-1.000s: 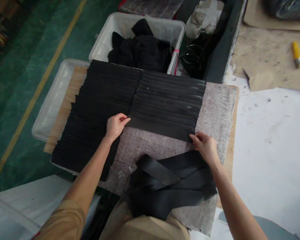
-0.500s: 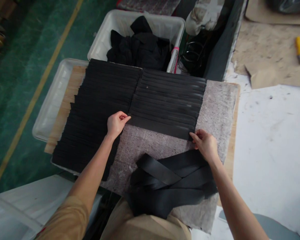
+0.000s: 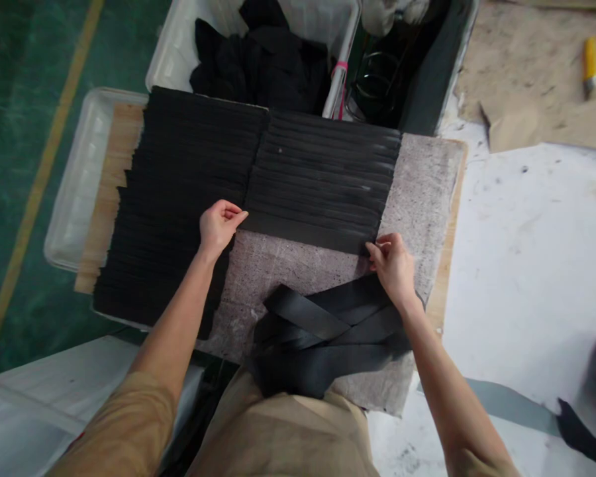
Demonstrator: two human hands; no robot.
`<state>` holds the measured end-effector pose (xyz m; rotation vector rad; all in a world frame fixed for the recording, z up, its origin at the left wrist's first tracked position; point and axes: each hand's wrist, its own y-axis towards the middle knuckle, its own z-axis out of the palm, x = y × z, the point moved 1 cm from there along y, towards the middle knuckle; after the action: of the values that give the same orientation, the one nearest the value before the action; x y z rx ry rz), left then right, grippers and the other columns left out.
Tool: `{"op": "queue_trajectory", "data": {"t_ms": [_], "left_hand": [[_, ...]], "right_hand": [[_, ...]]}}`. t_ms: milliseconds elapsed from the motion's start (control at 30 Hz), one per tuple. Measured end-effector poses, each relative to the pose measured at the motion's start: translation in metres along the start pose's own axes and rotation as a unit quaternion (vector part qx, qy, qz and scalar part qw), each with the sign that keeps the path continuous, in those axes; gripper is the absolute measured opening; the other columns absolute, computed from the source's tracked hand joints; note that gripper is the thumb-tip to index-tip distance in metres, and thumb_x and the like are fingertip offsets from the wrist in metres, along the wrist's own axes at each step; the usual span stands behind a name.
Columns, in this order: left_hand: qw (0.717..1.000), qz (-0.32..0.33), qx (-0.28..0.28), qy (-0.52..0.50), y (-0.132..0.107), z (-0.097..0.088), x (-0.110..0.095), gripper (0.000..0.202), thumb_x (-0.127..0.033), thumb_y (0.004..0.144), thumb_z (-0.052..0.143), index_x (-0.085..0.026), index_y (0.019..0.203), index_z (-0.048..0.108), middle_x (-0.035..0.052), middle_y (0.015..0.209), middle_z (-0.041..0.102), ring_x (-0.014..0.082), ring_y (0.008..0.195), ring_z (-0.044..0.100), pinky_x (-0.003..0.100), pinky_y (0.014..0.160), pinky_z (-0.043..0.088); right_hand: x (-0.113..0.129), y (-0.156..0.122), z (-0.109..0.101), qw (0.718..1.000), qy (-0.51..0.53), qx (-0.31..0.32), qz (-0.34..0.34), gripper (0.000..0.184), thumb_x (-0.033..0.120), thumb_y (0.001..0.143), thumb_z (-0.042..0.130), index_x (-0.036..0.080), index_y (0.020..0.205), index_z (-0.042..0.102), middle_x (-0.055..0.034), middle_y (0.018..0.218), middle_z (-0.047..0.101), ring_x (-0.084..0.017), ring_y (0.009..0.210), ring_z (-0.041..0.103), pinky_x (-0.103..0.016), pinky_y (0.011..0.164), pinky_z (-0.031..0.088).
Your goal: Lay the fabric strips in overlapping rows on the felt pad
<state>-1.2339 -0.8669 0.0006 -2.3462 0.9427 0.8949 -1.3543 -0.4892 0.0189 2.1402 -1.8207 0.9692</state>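
A black fabric strip [image 3: 305, 232] lies as the nearest one in a row of overlapping black strips [image 3: 322, 169] on a grey felt pad [image 3: 422, 192]. My left hand [image 3: 219, 225] pinches the strip's left end, fingers curled. My right hand [image 3: 392, 264] pinches its right end. A second, wider row of overlapped strips [image 3: 179, 192] fills the left side of the pad. A loose heap of black strips [image 3: 322, 338] lies near my body, under my right wrist.
A white bin [image 3: 169, 50] with crumpled black fabric stands behind the pad. A clear tray [image 3: 72, 199] holds the wooden board [image 3: 112, 165] at the left. White paper [image 3: 526, 265] covers the table at right. A yellow tool [image 3: 590, 63] lies far right.
Both hands keep their pinch on the strip's ends. The view has shifted down and a little right, so everything sits higher in the frame; the strip is barely moved.
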Motion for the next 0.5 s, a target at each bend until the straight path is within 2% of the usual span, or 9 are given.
{"op": "queue_trajectory", "data": {"t_ms": [67, 100, 133, 200, 267, 333, 367, 433, 500], "left_hand": [[1.0, 0.023, -0.008, -0.009, -0.011, -0.006, -0.005, 0.024, -0.039, 0.077, 0.069, -0.017, 0.086, 0.063, -0.0013, 0.069, 0.06, 0.0098, 0.055, 0.053, 0.023, 0.054, 0.043], [0.999, 0.041, -0.002, -0.003, -0.019, -0.01, -0.01, 0.024, -0.039, 0.077, 0.069, -0.018, 0.087, 0.064, -0.0009, 0.071, 0.061, 0.0102, 0.058, 0.055, 0.023, 0.056, 0.045], [0.998, 0.06, 0.026, 0.004, -0.029, -0.013, -0.016, 0.025, -0.039, 0.077, 0.07, -0.018, 0.089, 0.065, -0.0002, 0.074, 0.063, 0.0109, 0.061, 0.056, 0.023, 0.059, 0.046], [0.984, 0.093, 0.152, 0.011, -0.051, -0.016, -0.029, 0.027, -0.039, 0.077, 0.071, -0.019, 0.095, 0.067, 0.0016, 0.082, 0.065, 0.0126, 0.069, 0.059, 0.024, 0.063, 0.048], [0.938, 0.139, 0.319, 0.009, -0.075, -0.016, -0.043, 0.036, -0.04, 0.075, 0.073, -0.022, 0.107, 0.067, 0.0037, 0.099, 0.066, 0.0155, 0.082, 0.062, 0.026, 0.07, 0.05], [0.879, 0.195, 0.436, 0.012, -0.097, -0.012, -0.055, 0.051, -0.04, 0.072, 0.077, -0.026, 0.119, 0.063, 0.0049, 0.115, 0.063, 0.0198, 0.101, 0.06, 0.031, 0.085, 0.05], [0.858, 0.218, 0.465, 0.019, -0.106, -0.009, -0.059, 0.056, -0.04, 0.071, 0.078, -0.028, 0.123, 0.061, 0.0054, 0.119, 0.062, 0.0217, 0.109, 0.057, 0.034, 0.092, 0.047], [0.847, 0.24, 0.473, 0.041, -0.12, -0.003, -0.063, 0.058, -0.036, 0.074, 0.076, -0.028, 0.128, 0.058, 0.0062, 0.123, 0.061, 0.0236, 0.117, 0.052, 0.038, 0.1, 0.043], [0.855, 0.239, 0.456, 0.058, -0.127, 0.001, -0.064, 0.049, -0.03, 0.082, 0.068, -0.028, 0.13, 0.057, 0.0065, 0.126, 0.06, 0.0228, 0.12, 0.051, 0.038, 0.103, 0.04]], "right_hand": [[0.01, -0.023, 0.0, 0.998, -0.007, -0.007, -0.061, 0.029, 0.046, 0.092, 0.052, 0.021, 0.105, 0.054, -0.0005, 0.074, 0.066, -0.017, 0.06, 0.062, -0.027, 0.058, 0.042], [0.017, -0.037, 0.001, 0.995, -0.012, 0.007, -0.103, 0.027, 0.045, 0.093, 0.052, 0.021, 0.105, 0.054, -0.0017, 0.077, 0.066, -0.018, 0.065, 0.063, -0.027, 0.06, 0.044], [0.025, -0.053, 0.003, 0.987, -0.01, 0.042, -0.155, 0.026, 0.043, 0.093, 0.052, 0.021, 0.106, 0.055, -0.0029, 0.082, 0.066, -0.018, 0.07, 0.063, -0.028, 0.062, 0.045], [0.044, -0.084, 0.012, 0.954, -0.011, 0.141, -0.263, 0.028, 0.041, 0.091, 0.057, 0.021, 0.111, 0.056, -0.0069, 0.097, 0.066, -0.02, 0.087, 0.063, -0.031, 0.074, 0.049], [0.059, -0.11, 0.022, 0.928, -0.041, 0.187, -0.32, 0.045, 0.038, 0.086, 0.065, 0.021, 0.125, 0.052, -0.0116, 0.115, 0.062, -0.025, 0.103, 0.059, -0.038, 0.084, 0.049], [0.067, -0.125, 0.033, 0.919, -0.064, 0.201, -0.334, 0.055, 0.027, 0.083, 0.067, 0.018, 0.133, 0.047, -0.0154, 0.126, 0.057, -0.028, 0.111, 0.055, -0.042, 0.089, 0.048], [0.067, -0.128, 0.037, 0.919, -0.066, 0.205, -0.331, 0.055, 0.021, 0.083, 0.066, 0.016, 0.134, 0.047, -0.0167, 0.129, 0.055, -0.028, 0.113, 0.054, -0.043, 0.091, 0.048], [0.065, -0.128, 0.041, 0.924, -0.046, 0.214, -0.313, 0.052, 0.012, 0.083, 0.059, 0.013, 0.133, 0.048, -0.0172, 0.128, 0.056, -0.027, 0.113, 0.055, -0.041, 0.093, 0.048], [0.062, -0.122, 0.038, 0.931, 0.002, 0.229, -0.284, 0.047, 0.009, 0.084, 0.052, 0.013, 0.131, 0.049, -0.0148, 0.125, 0.059, -0.024, 0.111, 0.058, -0.038, 0.094, 0.048]]}}
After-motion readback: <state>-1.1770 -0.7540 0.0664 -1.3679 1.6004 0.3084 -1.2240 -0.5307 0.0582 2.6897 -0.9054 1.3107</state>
